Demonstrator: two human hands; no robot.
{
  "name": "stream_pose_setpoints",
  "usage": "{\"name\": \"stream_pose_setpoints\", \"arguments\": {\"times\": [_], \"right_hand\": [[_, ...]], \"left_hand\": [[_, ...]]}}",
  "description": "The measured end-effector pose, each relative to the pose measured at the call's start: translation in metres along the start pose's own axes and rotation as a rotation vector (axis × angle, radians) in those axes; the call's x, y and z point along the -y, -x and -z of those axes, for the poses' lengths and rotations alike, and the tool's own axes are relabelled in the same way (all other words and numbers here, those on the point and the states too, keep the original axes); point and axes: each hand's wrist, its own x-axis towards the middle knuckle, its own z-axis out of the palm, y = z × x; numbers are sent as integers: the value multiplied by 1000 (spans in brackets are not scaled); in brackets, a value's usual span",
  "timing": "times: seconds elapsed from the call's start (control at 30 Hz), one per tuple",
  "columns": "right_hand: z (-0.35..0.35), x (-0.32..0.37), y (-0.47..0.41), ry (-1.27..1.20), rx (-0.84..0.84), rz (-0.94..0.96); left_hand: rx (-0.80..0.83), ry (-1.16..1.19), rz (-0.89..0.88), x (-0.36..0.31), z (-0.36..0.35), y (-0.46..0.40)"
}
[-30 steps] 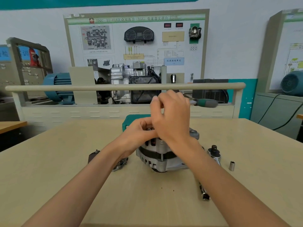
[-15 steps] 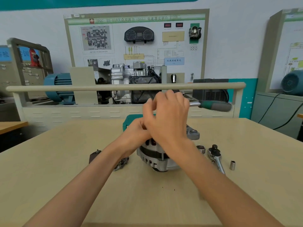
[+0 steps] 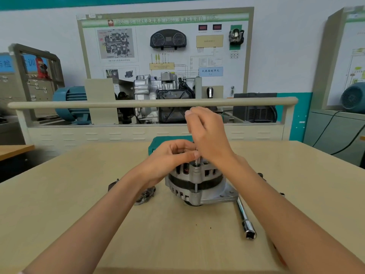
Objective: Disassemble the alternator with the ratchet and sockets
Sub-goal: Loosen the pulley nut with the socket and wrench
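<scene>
Head view. A teal case [image 3: 169, 139] lies on the wooden table [image 3: 79, 184] directly behind the alternator [image 3: 194, 181]; its contents are hidden by the hands. The wall training board [image 3: 165, 50] carries a green header in Chinese characters including "(DSG)", and a blue label lower right, too small to read reliably.

The alternator stands at the table's centre: a silver cast housing with ventilation slots, a dark band around its middle, and a long through bolt [image 3: 196, 176] running down its near side. The left hand [image 3: 171, 155] rests on top of the housing, fingers curled, thumb and fingertips closed near a slim shaft that rises from the bolt head. The right hand [image 3: 207, 135] is raised above it, fingers curled together around the upper part of a tool that is almost wholly hidden.

An extension bar [image 3: 245, 218] with a square socket end lies on the table, just right of the alternator. A small removed part [image 3: 146, 195] lies under the left wrist.
</scene>
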Motion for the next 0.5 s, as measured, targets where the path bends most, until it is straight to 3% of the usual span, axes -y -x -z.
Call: {"name": "stream_pose_setpoints", "arguments": {"times": [0.07,0.2,0.27,0.37,0.5], "right_hand": [[0,3,5,55,-50,-4],[-11,11,29,829,-185,28],[-16,19,32,971,-198,20],[-14,20,19,722,-157,-5],[-1,8,-3,-163,-86,-204]], "left_hand": [[-6,-14,-5,-1,-2,1],[-56,-96,-57,-3,-4,0],[-79,-115,-58,-5,-6,1],[-72,-123,-48,-4,-7,2],[27,-88,-12,-6,-7,3]]}}
